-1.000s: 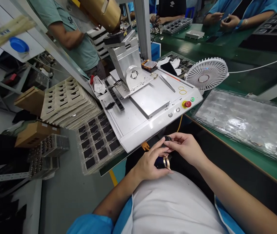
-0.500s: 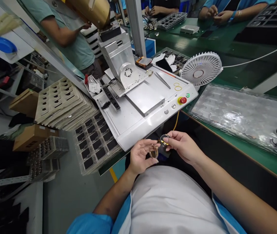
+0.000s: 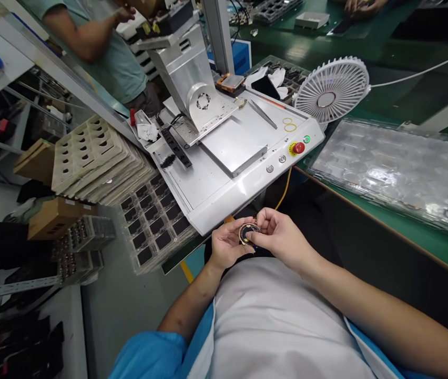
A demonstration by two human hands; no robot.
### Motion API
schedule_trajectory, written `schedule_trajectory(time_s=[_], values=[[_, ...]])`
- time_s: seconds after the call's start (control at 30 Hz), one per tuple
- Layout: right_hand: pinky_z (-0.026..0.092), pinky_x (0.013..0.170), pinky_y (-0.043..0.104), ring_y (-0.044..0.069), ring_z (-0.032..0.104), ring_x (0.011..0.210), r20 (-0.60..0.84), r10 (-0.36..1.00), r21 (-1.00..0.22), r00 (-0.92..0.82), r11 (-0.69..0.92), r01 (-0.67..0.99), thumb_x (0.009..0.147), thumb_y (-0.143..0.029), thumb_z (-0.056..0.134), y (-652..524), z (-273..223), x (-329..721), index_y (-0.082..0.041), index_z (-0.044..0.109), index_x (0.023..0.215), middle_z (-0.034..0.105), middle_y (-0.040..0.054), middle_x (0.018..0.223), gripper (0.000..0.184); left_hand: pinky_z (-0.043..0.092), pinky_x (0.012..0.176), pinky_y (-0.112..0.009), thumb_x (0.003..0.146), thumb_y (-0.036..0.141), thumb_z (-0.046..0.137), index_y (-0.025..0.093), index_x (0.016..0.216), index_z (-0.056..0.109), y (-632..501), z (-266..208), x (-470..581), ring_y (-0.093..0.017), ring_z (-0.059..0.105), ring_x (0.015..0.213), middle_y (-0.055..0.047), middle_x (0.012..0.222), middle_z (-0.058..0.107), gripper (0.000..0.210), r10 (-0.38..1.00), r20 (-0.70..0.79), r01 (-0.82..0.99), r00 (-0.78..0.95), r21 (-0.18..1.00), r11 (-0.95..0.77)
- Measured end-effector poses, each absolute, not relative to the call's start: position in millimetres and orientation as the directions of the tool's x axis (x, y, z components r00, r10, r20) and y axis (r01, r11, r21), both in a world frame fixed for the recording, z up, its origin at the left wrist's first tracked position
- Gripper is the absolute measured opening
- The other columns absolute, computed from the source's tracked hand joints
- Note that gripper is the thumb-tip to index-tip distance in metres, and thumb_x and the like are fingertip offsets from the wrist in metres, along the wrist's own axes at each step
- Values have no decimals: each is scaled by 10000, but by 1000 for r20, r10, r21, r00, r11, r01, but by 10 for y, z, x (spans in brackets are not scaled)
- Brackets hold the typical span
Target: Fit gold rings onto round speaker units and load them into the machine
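Observation:
In front of my waist, my left hand is closed on a small round watch case with a gold-coloured rim. My right hand holds a dark round watch part with yellowish marks against the open face of the case. Its thumb presses on that part. Fingers partly cover both pieces, so I cannot tell whether the dark part sits fully inside the rim.
Ahead stands a white machine base with a metal fixture, tweezers, yellow rings and a red stop button. A fan and clear trays lie right; stacked trays left. Another person stands behind.
My right hand has moved left and brought the dark round part onto the case in my left hand. Earlier the two pieces were apart. The view has tilted slightly downward.

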State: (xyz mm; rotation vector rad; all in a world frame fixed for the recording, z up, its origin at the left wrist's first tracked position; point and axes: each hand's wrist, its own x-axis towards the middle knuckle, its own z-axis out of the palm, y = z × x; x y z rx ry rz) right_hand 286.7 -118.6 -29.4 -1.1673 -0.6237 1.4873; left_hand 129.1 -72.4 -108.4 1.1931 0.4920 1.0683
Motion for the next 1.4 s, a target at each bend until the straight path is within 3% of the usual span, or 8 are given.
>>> schedule_trajectory(time_s=[0.3, 0.5, 0.67, 0.9, 1.1, 1.23, 1.3, 1.4], values=[[351, 454, 191, 79, 482, 481, -306, 949, -886, 74, -255, -388, 612, -186, 739, -1167, -229, 2836, -236, 452, 749, 519, -103, 551, 322, 686, 861, -361, 595, 308, 1015, 328, 1192, 784, -724, -1124, 1248, -254, 811, 992, -61, 1188, 811, 640, 872, 208, -363, 443, 931, -37], [436, 467, 199, 106, 588, 509, -321, 946, -862, 44, -272, -428, 616, -195, 788, -1157, -272, 2834, -238, 445, 779, 606, -81, 610, 382, 679, 900, -390, 575, 305, 1024, 332, 1174, 793, -740, -1138, 1250, -283, 794, 1063, -61, 1200, 806, 642, 884, 184, -371, 429, 928, -13], [525, 482, 218, 142, 646, 520, -425, 904, -810, -43, -401, -427, 580, -319, 941, -1147, -345, 2892, -227, 468, 802, 668, -40, 594, 530, 694, 837, -371, 581, 333, 1019, 341, 1154, 801, -762, -1157, 1260, -273, 810, 1002, -59, 1174, 812, 613, 910, 169, -371, 378, 929, -19], [482, 372, 188, 100, 554, 399, -447, 890, -803, -92, -444, -397, 573, -545, 975, -1169, -503, 2935, -194, 494, 611, 652, 17, 519, 596, 681, 912, -437, 519, 295, 1040, 334, 1096, 816, -786, -1141, 1276, -296, 806, 1018, -70, 1155, 810, 620, 918, 127, -311, 375, 950, -4], [529, 370, 203, 104, 551, 396, -458, 887, -770, -57, -428, -473, 513, -535, 1004, -1155, -540, 2793, -191, 511, 636, 634, -2, 499, 613, 675, 919, -419, 592, 284, 1014, 320, 1131, 808, -772, -1105, 1241, -286, 806, 1017, -85, 1171, 808, 579, 923, 169, -314, 345, 948, -56], [529, 365, 195, 125, 605, 448, -456, 866, -785, -205, -500, -365, 534, -549, 1005, -922, -527, 2955, -165, 601, 683, 678, 36, 567, 576, 665, 941, -420, 674, 330, 974, 283, 1158, 801, -728, -1015, 1248, -291, 791, 1071, -102, 1171, 812, 515, 948, 159, -329, 276, 942, -63], [494, 340, 182, 120, 592, 434, -421, 899, -833, -123, -437, -340, 558, -535, 1006, -689, -478, 3156, -163, 624, 716, 680, 42, 585, 557, 654, 966, -467, 745, 381, 929, 288, 1201, 783, -705, -948, 1256, -310, 781, 1098, -103, 1204, 802, 488, 949, 135, -364, 283, 931, -24], [452, 317, 190, 105, 526, 380, -347, 909, -900, 232, -253, -356, 656, -481, 983, -251, -346, 3487, -198, 574, 762, 623, -7, 540, 509, 673, 910, -488, 791, 341, 901, 322, 1245, 757, -665, -857, 1252, -315, 796, 1048, -87, 1240, 784, 477, 912, 101, -369, 397, 928, 58]])
